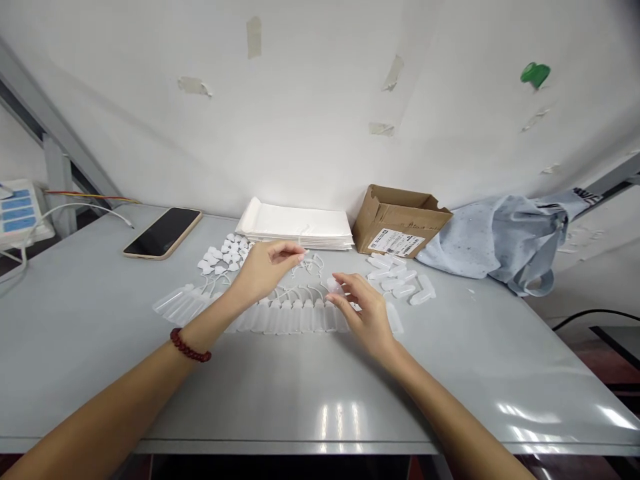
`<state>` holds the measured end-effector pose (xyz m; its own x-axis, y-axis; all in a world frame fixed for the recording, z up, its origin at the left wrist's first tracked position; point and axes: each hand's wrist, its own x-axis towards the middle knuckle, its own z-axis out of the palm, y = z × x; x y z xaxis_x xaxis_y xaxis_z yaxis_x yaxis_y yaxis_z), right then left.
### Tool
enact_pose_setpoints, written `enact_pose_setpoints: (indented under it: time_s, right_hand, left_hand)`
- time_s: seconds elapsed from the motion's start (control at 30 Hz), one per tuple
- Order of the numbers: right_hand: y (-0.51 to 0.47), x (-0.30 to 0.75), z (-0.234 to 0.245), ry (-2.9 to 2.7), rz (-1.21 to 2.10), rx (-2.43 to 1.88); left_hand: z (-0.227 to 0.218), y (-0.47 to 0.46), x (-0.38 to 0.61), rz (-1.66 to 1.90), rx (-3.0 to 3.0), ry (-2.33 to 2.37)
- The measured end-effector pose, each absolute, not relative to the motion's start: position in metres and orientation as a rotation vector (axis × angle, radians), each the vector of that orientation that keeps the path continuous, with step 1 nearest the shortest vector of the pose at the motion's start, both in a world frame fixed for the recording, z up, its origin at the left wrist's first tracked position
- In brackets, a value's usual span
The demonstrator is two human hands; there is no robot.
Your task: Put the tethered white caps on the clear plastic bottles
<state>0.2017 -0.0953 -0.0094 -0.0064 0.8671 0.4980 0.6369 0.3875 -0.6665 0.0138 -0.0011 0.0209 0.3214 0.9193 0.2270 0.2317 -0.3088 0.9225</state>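
My left hand (267, 267) is closed in a pinch on a thin white cord (303, 233), its end standing up above the fingertips. Between the thumb and fingers of my right hand (364, 307) is a small translucent plastic sleeve (335, 286). Below both hands lies a row of flat translucent sleeves (290, 317) with white cords at their tops. A few loose white cords (313, 265) lie between the hands. Left of my left hand are several small white caps (220, 257). To the right of my right hand are several loose translucent sleeves (400, 275).
White paper envelopes (300, 223) are stacked against the wall, beside an open cardboard box (400, 220). A phone (163, 233) lies at the left. Light blue cloth (480, 237) is bunched at the right. A white cable (107, 208) reaches the table's back left.
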Motion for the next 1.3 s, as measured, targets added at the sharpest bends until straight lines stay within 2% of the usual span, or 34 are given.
enact_pose_setpoints:
  time_s: [0.2,0.4,0.67,0.8,0.93,1.17,1.3]
  right_hand:
    - [-0.1,0.2,-0.007,-1.687,0.421,-1.352]
    - [-0.104,0.2,-0.009,-1.735,0.346,-1.26]
    - [-0.104,0.198,-0.01,-1.82,0.192,-1.17]
    - [-0.106,0.197,-0.007,-1.785,0.243,-1.176]
    - [-0.109,0.193,-0.003,-1.596,0.502,-1.232]
    - [-0.108,0.191,0.003,-1.041,1.297,-1.041]
    - [-0.104,0.194,0.008,-0.881,1.512,-0.913]
  left_hand:
    - [0.033,-0.034,0.02,0.89,2.003,0.832]
    - [0.025,-0.043,0.024,1.043,2.182,0.674]
    - [0.02,-0.048,0.026,1.191,2.245,0.692]
    - [0.02,-0.05,0.027,1.251,2.225,0.658]
    - [0.017,-0.053,0.029,1.346,2.296,0.618]
    - [0.016,-0.056,0.031,1.432,2.334,0.586]
    - [0.02,-0.059,0.03,1.36,2.31,0.68]
